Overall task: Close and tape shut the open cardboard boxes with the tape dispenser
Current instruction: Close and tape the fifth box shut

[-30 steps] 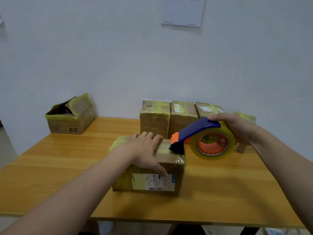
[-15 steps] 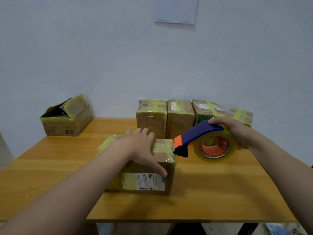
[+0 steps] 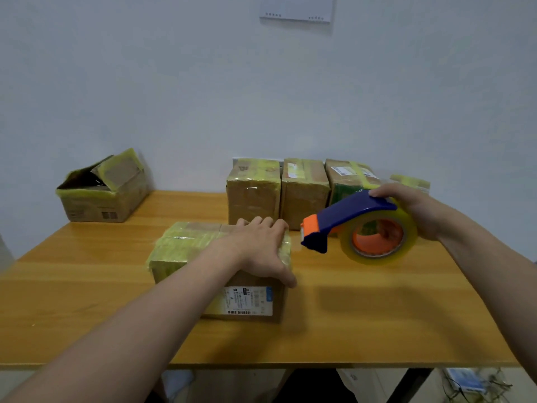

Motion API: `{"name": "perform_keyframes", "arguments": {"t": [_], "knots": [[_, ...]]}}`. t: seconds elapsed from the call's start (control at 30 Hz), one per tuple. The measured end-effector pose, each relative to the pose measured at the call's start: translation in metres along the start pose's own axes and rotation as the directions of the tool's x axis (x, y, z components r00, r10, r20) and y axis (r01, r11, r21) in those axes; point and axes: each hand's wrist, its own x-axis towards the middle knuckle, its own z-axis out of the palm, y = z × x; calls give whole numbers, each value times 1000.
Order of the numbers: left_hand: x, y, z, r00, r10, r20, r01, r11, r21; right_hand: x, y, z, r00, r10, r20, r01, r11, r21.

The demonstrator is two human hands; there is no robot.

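Note:
A closed cardboard box (image 3: 186, 248) wrapped in yellowish tape sits on the wooden table (image 3: 363, 315) in front of me. My left hand (image 3: 261, 248) lies spread flat on its top right part, thumb hanging over the front edge. My right hand (image 3: 412, 207) grips the blue and orange tape dispenser (image 3: 354, 225) with its clear tape roll, held in the air just right of the box, its nose a little apart from the box's right edge. An open box (image 3: 101, 196) with a raised flap stands at the back left.
Three taped boxes (image 3: 302, 190) stand in a row against the wall behind the near box, and a smaller taped one (image 3: 409, 181) shows behind my right hand. A sheet of paper (image 3: 296, 8) hangs on the wall. The table's front edge is close to me.
The tape dispenser has lifted off the box's right edge and drawn away to the right. My left hand has stayed pressed on the box top.

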Motion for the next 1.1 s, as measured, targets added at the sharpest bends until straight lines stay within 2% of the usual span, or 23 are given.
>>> {"name": "perform_keyframes", "arguments": {"t": [0.17,0.27,0.37,0.43,0.5,0.63,0.7,0.8,0.93,1.07,1.1], "knots": [[0,3,-1,1000,-2,9,1,1000,21,-7,-5,-10,997,-64,-48,56,984,-167],[-2,3,1,1000,0,-3,0,1000,19,-4,-18,-3,994,-107,-17,97,946,-310],[-2,5,2,1000,1,-5,0,1000,27,-2,-39,10,996,-54,75,81,899,-430],[-1,7,2,1000,-5,-4,5,999,38,5,-51,32,994,-31,101,83,825,-559],[-1,8,1,1000,-19,1,19,999,38,13,-62,59,992,-61,113,123,703,-701],[-1,8,1,1000,-27,-4,28,998,51,17,-81,84,988,-73,132,151,505,-850],[0,8,1,1000,-24,0,24,998,56,13,-88,91,985,-82,153,173,445,-878],[2,7,1,1000,-22,3,22,999,38,15,-88,95,991,-105,86,128,499,-857],[3,5,2,1000,-25,7,25,999,31,12,-94,97,986,-73,149,166,443,-881],[4,5,5,1000,-30,-5,31,999,24,13,-94,98,984,-54,170,177,423,-889],[4,5,5,999,-33,-5,33,999,25,14,-94,97,984,-47,170,173,445,-879]]}}
